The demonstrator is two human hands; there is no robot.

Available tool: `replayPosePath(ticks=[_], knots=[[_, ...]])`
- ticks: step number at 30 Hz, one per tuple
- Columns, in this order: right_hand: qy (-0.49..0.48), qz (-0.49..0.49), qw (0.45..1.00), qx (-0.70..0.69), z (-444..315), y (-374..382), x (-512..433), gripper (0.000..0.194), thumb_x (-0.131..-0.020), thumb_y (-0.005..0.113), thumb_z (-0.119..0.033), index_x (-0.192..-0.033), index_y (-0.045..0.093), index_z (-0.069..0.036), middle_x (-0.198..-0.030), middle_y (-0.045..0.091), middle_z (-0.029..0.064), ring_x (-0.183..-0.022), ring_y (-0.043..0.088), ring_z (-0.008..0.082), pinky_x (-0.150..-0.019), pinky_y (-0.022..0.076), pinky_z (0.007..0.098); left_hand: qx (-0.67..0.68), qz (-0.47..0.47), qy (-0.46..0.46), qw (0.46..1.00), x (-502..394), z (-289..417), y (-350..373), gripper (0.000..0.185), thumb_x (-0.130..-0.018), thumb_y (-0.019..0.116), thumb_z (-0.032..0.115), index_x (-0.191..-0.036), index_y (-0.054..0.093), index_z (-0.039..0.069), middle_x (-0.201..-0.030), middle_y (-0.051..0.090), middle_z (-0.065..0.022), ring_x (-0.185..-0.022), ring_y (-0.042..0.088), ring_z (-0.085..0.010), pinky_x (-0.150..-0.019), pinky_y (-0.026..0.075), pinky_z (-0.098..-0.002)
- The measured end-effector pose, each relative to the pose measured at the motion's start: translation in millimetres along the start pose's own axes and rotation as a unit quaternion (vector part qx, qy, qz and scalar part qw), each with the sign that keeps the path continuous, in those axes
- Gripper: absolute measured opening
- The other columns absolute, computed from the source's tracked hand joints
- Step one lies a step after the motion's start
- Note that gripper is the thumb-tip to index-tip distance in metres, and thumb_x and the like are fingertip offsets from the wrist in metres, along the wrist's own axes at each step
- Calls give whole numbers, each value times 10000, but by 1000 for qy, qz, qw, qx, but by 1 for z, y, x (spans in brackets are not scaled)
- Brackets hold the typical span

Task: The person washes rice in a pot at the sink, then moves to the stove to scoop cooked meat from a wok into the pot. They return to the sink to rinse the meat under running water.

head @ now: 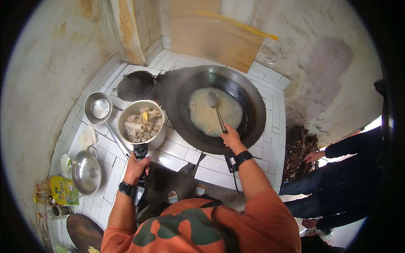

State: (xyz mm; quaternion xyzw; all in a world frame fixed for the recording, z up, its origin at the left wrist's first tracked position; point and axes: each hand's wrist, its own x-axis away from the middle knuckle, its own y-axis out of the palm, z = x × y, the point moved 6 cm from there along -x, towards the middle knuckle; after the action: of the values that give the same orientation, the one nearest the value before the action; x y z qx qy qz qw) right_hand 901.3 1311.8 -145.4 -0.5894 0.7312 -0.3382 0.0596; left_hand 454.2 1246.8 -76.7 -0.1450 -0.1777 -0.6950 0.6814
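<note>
My right hand (232, 138) grips the handle of a metal ladle (213, 100), whose bowl rests over the cloudy liquid (202, 117) in a large black wok (253, 110). My left hand (137, 167) is closed around the black handle (140, 151) of a pressure cooker pot (160, 134). The pot stands left of the wok and holds pieces of pale meat (139, 126) with a yellow piece on top. One small lump shows at the left side of the liquid.
A long-handled metal dipper (98, 107), a cloth (87, 136), a steel basin (86, 172), a small bowl (65, 163), bottles (44, 193) and a round wooden board (83, 232) line the left. A dark round opening (136, 85) lies behind the pot. Another person (335, 180) stands right.
</note>
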Motion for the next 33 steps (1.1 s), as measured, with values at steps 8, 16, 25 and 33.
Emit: replayPosePath(ticks=[8, 16, 25, 33], knots=[[68, -146, 960, -229, 22, 33, 15, 741, -882, 668, -38, -1547, 345, -83, -789, 601, 62, -543, 521, 125, -424, 420, 290, -7, -5, 10, 1000, 0, 11, 2, 370, -861, 715, 65, -1100, 439, 9, -699, 567, -55, -448, 522, -146, -402, 437, -285], [74, -208, 958, -182, -7, 23, 55, 736, -897, 667, -49, -1551, 330, -76, -796, 601, 63, -555, 520, 111, -435, 416, 281, -42, -32, 19, 998, -4, 22, 12, 387, -845, 702, 41, -1131, 445, -4, -659, 537, -32, -441, 506, -130, -405, 418, -284], [37, -135, 989, -46, 7, 31, 68, 711, -883, 649, -101, -1534, 364, -71, -716, 587, 69, -502, 519, 141, -410, 435, 325, -59, -37, 23, 997, -8, 21, 19, 351, -862, 703, 61, -1096, 446, 8, -618, 531, -23, -444, 520, -137, -417, 438, -288], [100, -189, 968, -128, 5, 9, 91, 678, -940, 625, -94, -1543, 320, -55, -760, 561, 43, -534, 485, 109, -416, 403, 288, -53, -44, 15, 998, -8, 22, 21, 376, -851, 709, 60, -1113, 445, 4, -657, 533, -26, -443, 513, -131, -408, 433, -288]])
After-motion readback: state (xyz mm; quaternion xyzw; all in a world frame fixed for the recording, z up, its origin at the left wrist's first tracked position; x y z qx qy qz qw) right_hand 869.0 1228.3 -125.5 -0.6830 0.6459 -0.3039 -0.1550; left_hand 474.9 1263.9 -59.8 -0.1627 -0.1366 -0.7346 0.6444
